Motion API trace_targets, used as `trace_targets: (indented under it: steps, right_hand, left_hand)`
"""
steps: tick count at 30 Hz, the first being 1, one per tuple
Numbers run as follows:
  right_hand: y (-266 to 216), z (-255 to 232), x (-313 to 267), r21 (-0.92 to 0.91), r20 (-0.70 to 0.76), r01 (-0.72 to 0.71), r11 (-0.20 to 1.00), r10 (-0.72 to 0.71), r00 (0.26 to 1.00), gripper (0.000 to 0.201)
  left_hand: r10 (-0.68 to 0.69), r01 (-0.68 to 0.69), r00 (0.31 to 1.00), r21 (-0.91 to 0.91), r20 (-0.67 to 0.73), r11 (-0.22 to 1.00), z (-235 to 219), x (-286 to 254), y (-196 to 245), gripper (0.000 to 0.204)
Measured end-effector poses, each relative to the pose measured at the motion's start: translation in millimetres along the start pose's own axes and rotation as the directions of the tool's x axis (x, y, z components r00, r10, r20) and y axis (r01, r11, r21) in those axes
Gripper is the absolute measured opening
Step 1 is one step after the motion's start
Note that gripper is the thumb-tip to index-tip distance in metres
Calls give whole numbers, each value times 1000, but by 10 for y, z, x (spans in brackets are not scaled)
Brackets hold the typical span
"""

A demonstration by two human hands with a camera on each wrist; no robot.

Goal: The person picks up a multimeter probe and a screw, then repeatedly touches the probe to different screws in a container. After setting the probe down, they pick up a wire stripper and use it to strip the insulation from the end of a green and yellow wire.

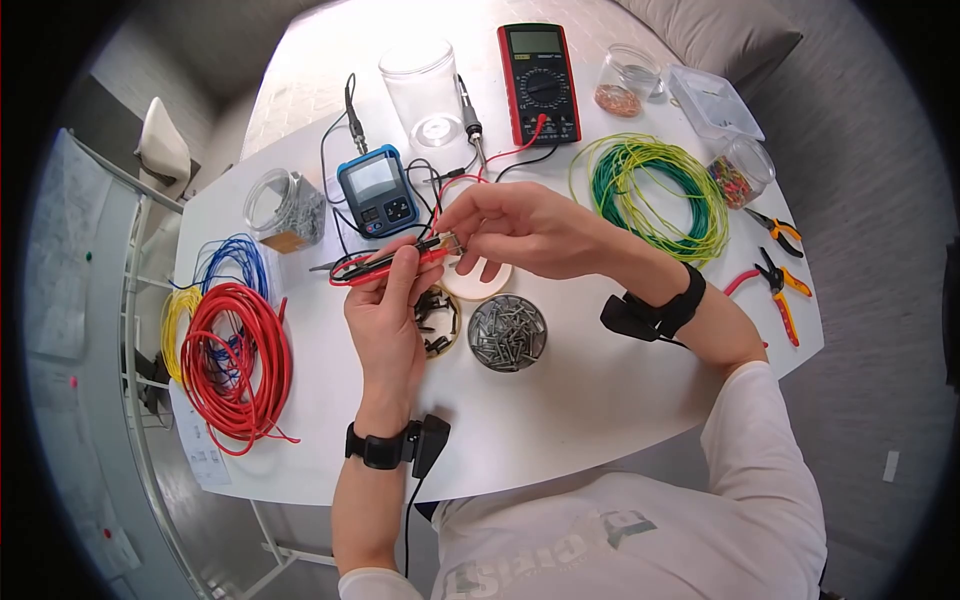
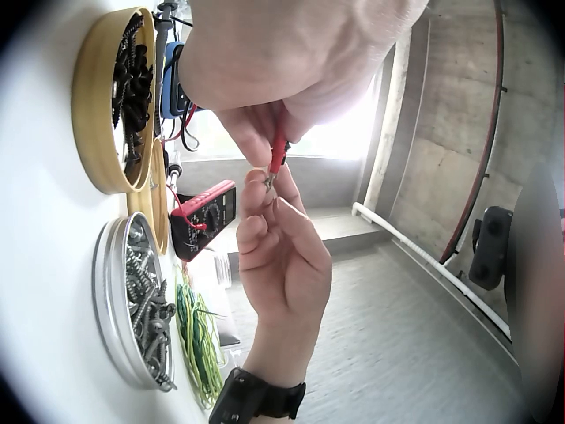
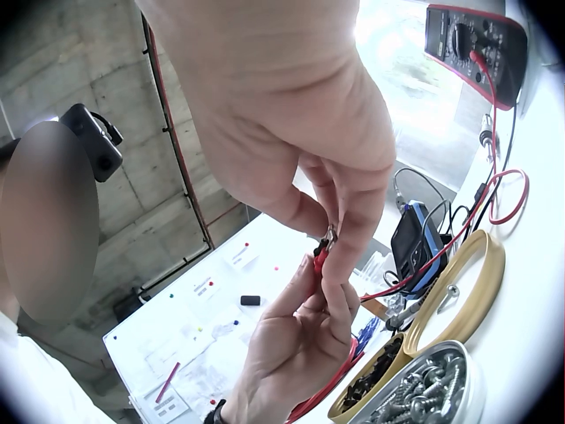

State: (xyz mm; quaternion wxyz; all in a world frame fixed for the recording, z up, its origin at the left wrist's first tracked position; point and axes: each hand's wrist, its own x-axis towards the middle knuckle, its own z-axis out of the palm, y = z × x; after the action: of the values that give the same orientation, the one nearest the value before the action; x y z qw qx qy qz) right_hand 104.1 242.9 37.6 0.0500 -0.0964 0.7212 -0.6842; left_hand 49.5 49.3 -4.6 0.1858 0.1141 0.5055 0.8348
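My left hand (image 1: 385, 325) holds a red-and-black bundle of leads (image 1: 385, 264) over the table, thumb laid along it. At its right end is an alligator clip (image 3: 321, 257) with a red sleeve and bare metal tip. My right hand (image 1: 530, 232) meets it from the right, pinching the clip's metal end between thumb and fingers. In the left wrist view the clip (image 2: 279, 155) comes out of the left fingers, and the right hand (image 2: 284, 265) has its fingertips at the metal tip. What the curled left fingers cover is hidden.
Below the hands stand a tin of screws (image 1: 508, 335), a tub of black screws (image 1: 437, 322) and a shallow round container (image 1: 478, 281). Behind are a blue meter (image 1: 378, 190) and a red multimeter (image 1: 540, 85). Wire coils (image 1: 238, 365) lie left; pliers (image 1: 778, 290) lie right.
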Motion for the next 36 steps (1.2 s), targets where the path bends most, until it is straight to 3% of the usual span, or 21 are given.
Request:
trace_targets:
  steps: [4,6,7,9,10,12,13,14,16,18,20,26,36]
  right_hand:
    - [-72,-17,-9,-80,-38,-63,995,60,998,29]
    - [-74,-10,-24,-237,-166,-59,970,20,986,20]
    - [-75,-12,-32,-237,-162,-62,970,23,986,20]
    - [-82,-28,-45,-497,-150,-26,868,-56,987,9]
    - [-78,-29,-58,-498,-148,-27,867,-54,987,9]
    - [-66,-8,-98,-694,48,58,718,-34,998,7]
    - [-87,13,-113,-728,140,63,683,59,988,10]
    - [-57,45,-127,-729,144,65,682,61,988,10]
    - [29,127,-166,-774,352,267,574,39,935,13]
    - [23,235,-186,-781,354,260,568,59,934,17]
    - [35,328,-191,-870,290,189,455,162,943,18]
    - [108,451,-237,-865,321,240,440,118,940,16]
    - [34,467,-268,-891,335,251,378,173,926,12]
  left_hand:
    - [-2,1,999,-25,-33,1000,1,3,-20,22]
    - [-2,2,999,-6,-40,1000,-2,4,0,22]
    - [-4,5,999,15,-40,1000,-4,5,7,23]
    - [17,-17,998,-4,-67,1000,-6,17,6,23]
    - [38,-40,995,-20,-91,999,-7,22,7,24]
    - [39,-42,995,-27,-91,999,-14,19,18,24]
    - [40,-43,995,-32,-90,999,-18,18,21,24]
    - [41,-45,995,-34,-94,998,-19,17,19,24]
    - [30,-32,996,-26,-89,999,-13,18,11,24]
    - [24,-27,996,-29,-86,999,-9,18,6,24]
    - [18,-21,997,-32,-80,999,-15,17,-1,23]
    - [8,-11,996,-37,-87,999,-3,12,-12,23]
    - [17,-20,997,-31,-78,999,0,9,-6,23]
